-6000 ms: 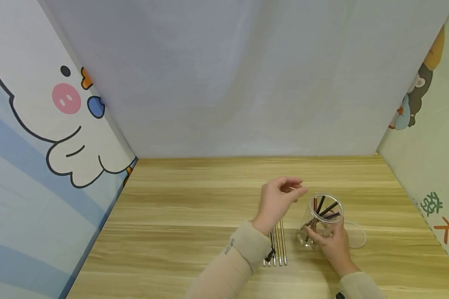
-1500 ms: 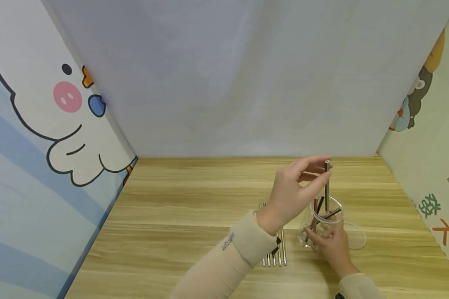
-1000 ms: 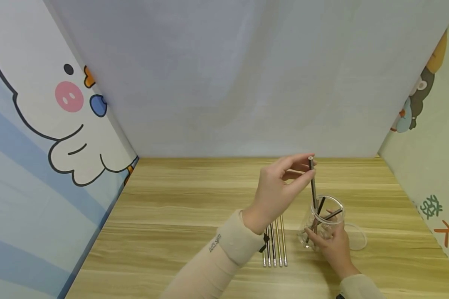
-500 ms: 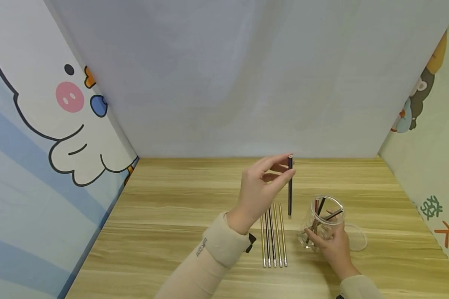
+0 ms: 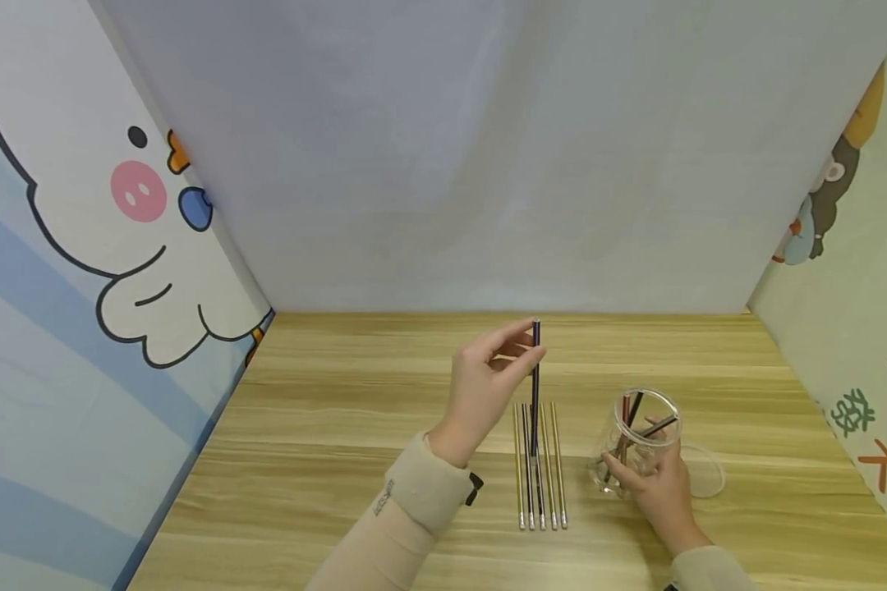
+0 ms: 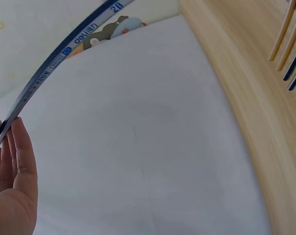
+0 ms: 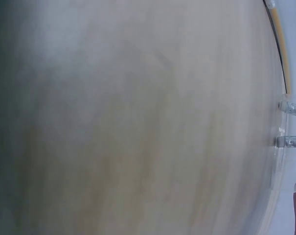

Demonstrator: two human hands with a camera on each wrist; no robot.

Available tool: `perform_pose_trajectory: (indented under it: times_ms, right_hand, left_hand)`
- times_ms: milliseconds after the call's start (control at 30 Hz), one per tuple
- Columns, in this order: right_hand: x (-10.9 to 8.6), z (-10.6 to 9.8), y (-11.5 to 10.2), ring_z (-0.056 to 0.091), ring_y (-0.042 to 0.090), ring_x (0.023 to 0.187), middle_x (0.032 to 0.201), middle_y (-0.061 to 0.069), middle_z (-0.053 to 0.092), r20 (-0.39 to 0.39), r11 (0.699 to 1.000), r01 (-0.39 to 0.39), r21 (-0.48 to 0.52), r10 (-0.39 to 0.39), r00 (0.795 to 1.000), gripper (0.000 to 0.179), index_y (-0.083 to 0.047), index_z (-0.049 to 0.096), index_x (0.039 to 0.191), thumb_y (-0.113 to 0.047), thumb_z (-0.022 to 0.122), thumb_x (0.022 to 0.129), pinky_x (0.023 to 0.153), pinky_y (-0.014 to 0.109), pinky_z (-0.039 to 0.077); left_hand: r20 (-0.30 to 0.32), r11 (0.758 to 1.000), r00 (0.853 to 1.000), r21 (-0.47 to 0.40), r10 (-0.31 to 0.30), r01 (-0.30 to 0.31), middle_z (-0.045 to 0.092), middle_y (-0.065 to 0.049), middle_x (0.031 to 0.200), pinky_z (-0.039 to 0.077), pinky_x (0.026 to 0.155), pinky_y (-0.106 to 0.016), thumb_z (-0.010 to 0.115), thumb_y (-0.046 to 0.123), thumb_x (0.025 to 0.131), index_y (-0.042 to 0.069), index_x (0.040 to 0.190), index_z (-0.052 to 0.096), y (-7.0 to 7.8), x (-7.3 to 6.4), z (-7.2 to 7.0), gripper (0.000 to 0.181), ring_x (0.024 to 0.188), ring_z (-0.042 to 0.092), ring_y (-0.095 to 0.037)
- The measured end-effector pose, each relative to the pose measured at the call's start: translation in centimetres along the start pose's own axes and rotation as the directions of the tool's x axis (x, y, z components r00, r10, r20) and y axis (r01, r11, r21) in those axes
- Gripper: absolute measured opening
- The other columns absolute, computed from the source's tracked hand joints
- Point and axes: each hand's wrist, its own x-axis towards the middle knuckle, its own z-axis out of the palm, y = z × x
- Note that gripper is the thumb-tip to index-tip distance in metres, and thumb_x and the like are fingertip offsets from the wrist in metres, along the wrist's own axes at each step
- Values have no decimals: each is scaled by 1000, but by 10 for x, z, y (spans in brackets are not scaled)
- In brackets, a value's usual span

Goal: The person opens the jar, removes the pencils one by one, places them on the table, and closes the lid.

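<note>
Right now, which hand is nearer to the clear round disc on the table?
Right. The right hand grips the clear jar just left of the clear round disc; the left hand is farther left, on the jar's other side, pinching a dark pencil.

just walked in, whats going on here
A person's left hand pinches a dark blue pencil marked "deli" near its top, holding it roughly upright above a row of five pencils on the wood-grain table. Their right hand grips a clear jar with a few other pencils inside. A round piece, perhaps its lid, lies beside it.
</note>
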Motion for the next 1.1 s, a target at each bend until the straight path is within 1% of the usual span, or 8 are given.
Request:
perform_pose_trajectory:
  times_ms: [133,233,333,533,633,767,867,1100]
  right_hand:
    - [0,0,0,55,50,115,124,31,60,-8,1000,5,12,-5,1000,77,4,35,138,-7,81,77,95,68,44]
    - [0,0,1,55,51,117,125,32,59,-1,1000,-4,19,4,1000,78,4,34,138,-8,81,77,95,69,43]
    - [0,0,1,54,52,118,126,33,58,10,1000,-15,18,15,1000,78,4,34,138,-9,81,78,95,70,42]
    - [0,-1,0,53,51,120,128,32,57,18,999,-33,19,33,999,79,2,33,139,-10,81,78,98,70,40]
    - [0,0,-1,54,51,118,127,32,59,8,999,-32,18,32,999,78,2,34,138,-10,81,77,97,69,42]
    - [0,2,-2,55,52,116,125,32,59,-3,999,-36,29,37,999,79,3,34,138,-9,82,76,96,69,44]
    - [0,2,0,54,53,117,127,32,57,8,998,-45,33,45,999,81,2,33,140,-9,82,77,97,69,43]
    - [0,0,2,51,56,120,132,32,54,35,999,-28,35,27,999,82,2,29,142,-10,81,79,97,74,38]
  left_hand:
    - [-16,999,999,18,-48,48,73,-14,104,59,76,-21,73,10,90,1,119,69,-11,-4,-3,30,91,70,-26]
    - [-24,997,997,41,-67,68,74,-14,104,59,76,-21,73,11,90,1,116,71,-18,-7,-4,28,91,71,-27]
    - [-31,992,994,58,-109,111,74,-14,104,58,76,-20,73,12,90,2,115,72,-27,-11,-4,27,91,71,-27]
    - [-53,972,972,36,-229,231,73,-12,104,58,76,-21,73,15,90,6,116,72,-44,-18,-3,27,92,69,-25]
    - [-68,963,962,41,-265,268,72,-11,104,58,74,-20,73,14,90,7,116,72,-52,-21,-4,27,91,68,-22]
    - [-88,949,950,83,-298,305,72,-10,102,56,70,-19,73,15,90,8,116,73,-64,-24,-6,26,86,67,-17]
    - [-98,933,934,79,-344,352,72,-10,101,57,69,-21,73,15,91,7,116,73,-73,-27,-6,27,83,66,-14]
    - [-93,876,872,-15,-481,481,72,-12,101,61,74,-29,73,9,88,3,116,72,-95,-30,0,28,78,68,-12]
